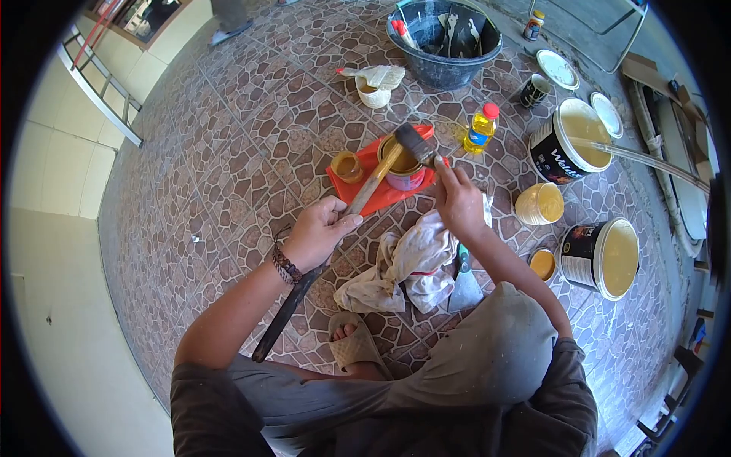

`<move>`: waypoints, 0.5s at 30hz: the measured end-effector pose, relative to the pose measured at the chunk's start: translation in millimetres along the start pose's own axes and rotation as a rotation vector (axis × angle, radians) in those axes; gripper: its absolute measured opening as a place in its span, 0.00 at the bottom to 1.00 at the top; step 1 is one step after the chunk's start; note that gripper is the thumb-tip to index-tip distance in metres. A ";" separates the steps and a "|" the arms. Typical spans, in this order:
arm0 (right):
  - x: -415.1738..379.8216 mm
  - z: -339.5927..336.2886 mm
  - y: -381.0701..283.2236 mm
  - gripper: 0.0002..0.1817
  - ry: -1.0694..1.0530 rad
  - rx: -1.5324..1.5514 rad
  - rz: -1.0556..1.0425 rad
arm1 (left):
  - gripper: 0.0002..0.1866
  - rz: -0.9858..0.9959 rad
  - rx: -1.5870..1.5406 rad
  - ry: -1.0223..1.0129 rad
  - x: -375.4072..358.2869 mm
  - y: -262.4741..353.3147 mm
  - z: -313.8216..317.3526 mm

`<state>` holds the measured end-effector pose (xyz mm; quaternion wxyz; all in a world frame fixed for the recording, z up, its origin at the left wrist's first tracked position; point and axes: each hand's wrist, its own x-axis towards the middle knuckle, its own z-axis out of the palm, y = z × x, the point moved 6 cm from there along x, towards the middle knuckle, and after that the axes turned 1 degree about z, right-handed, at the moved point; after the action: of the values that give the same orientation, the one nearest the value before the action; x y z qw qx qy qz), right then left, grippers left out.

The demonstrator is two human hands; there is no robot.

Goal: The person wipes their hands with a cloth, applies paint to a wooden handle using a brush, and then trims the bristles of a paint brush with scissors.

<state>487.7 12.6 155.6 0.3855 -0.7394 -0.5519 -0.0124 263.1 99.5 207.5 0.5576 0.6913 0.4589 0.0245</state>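
My left hand [321, 230] is closed round a long wooden stick [377, 174] whose dark lower end points down toward my lap. My right hand [461, 202] is closed on the handle of a dark-bristled paint brush [415, 145]. The brush head meets the upper end of the stick above an open can [406, 177]. That can and a small cup of brown liquid [347, 167] stand on a red plastic sheet [371, 199]. Just below my right hand lies a stained white cloth [411, 263], with a scraper [464, 286] beside it.
A black tub [444, 46] stands at the top, near a cup with a brush on it [374, 93]. Right of my hands are a yellow bottle [480, 131], paint buckets [557, 156] and a yellow container [540, 204]. A ladder [99, 87] leans upper left; another person's foot [231, 32] shows beyond.
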 end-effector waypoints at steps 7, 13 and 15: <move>1.7 -12.2 -12.6 0.20 0.044 0.032 -0.023 | 0.13 0.119 0.110 0.067 13.1 -11.1 -2.5; -0.8 1.9 -19.7 0.23 -0.041 -0.073 -0.154 | 0.14 0.157 0.225 0.130 4.7 13.5 -2.3; 5.2 9.2 -4.3 0.22 -0.046 -0.105 -0.130 | 0.15 0.085 0.367 0.147 1.9 12.0 -3.1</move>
<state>482.4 22.7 153.9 0.3318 -0.7214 -0.6059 -0.0492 269.8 103.7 217.2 0.3858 0.7964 0.4656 0.0146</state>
